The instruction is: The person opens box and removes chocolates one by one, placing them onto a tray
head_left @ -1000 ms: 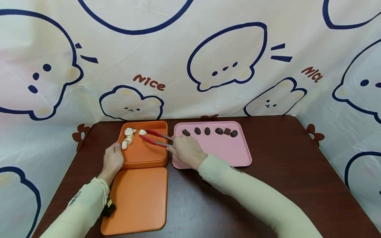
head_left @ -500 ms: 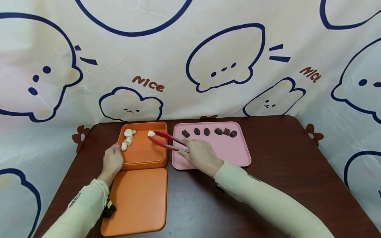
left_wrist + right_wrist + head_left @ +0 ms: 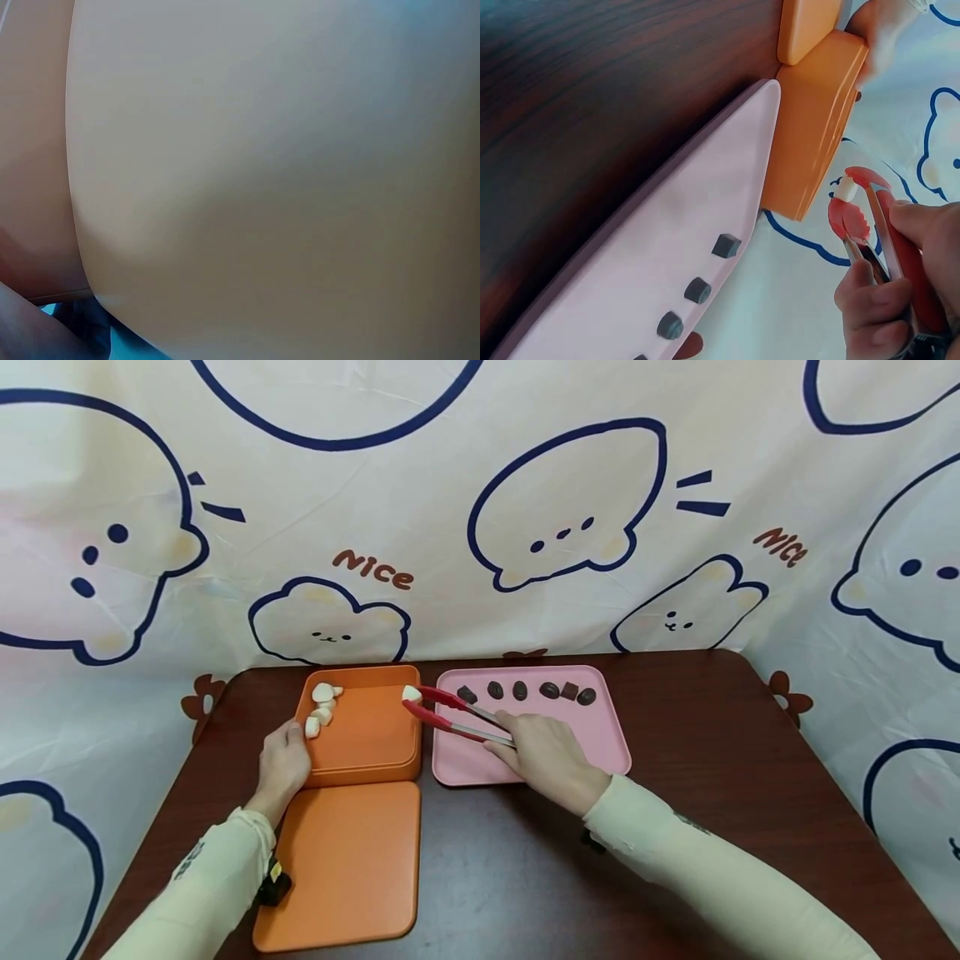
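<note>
My right hand (image 3: 551, 756) grips red-tipped metal tongs (image 3: 442, 697), held over the gap between the orange box and the pink tray. A small white chocolate (image 3: 845, 189) is pinched between the tong tips, raised above the box's right rim. My left hand (image 3: 285, 760) holds the left wall of the orange box (image 3: 367, 752), thumb at the rim and the other fingers mostly hidden. Several white chocolates (image 3: 322, 693) lie along the left side inside the box. On the pink tray (image 3: 525, 768), several dark chocolates (image 3: 520, 691) form a row near the far edge.
An orange lid (image 3: 341, 868) lies flat on the dark wooden table (image 3: 510, 877), in front of the box. Behind the table hangs a white cloth (image 3: 435, 510) printed with cartoon faces. A pale, blurred surface fills most of the left wrist view.
My right hand has drawn the tongs and the white chocolate rightward, from over the box's middle to its right rim. My left hand has stayed on the box.
</note>
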`<state>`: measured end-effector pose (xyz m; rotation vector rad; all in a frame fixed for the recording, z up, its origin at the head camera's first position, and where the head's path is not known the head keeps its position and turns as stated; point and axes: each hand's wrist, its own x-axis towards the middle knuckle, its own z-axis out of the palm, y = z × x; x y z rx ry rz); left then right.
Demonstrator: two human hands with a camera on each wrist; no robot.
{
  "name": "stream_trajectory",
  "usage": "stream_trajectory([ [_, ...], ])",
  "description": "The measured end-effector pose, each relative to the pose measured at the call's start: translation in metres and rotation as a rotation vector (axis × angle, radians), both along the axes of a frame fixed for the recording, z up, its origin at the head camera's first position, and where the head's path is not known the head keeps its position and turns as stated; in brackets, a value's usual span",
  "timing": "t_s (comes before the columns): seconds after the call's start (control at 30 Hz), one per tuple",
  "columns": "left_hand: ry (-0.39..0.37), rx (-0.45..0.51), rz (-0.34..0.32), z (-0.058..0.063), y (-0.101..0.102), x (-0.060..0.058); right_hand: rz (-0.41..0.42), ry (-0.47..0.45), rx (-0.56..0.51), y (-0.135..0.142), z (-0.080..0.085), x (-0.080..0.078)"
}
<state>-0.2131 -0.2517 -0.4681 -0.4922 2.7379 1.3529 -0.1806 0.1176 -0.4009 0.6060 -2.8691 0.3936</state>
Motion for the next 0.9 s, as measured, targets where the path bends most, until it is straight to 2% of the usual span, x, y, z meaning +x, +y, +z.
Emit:
stream_trajectory([
  [0.27, 0.007, -0.008, -0.002, 0.0, -0.001, 0.0, 0.005, 0.025, -0.004, 0.024, 0.001, 0.013],
  [0.67, 0.028, -0.007, -0.005, 0.001, 0.001, -0.003, 0.016, 0.047, 0.044, 0.062, -0.015, 0.025],
  [0.9, 0.021, -0.002, 0.001, 0.001, 0.0, 0.0, 0.028, 0.011, 0.075, 0.07, -0.023, 0.032],
])
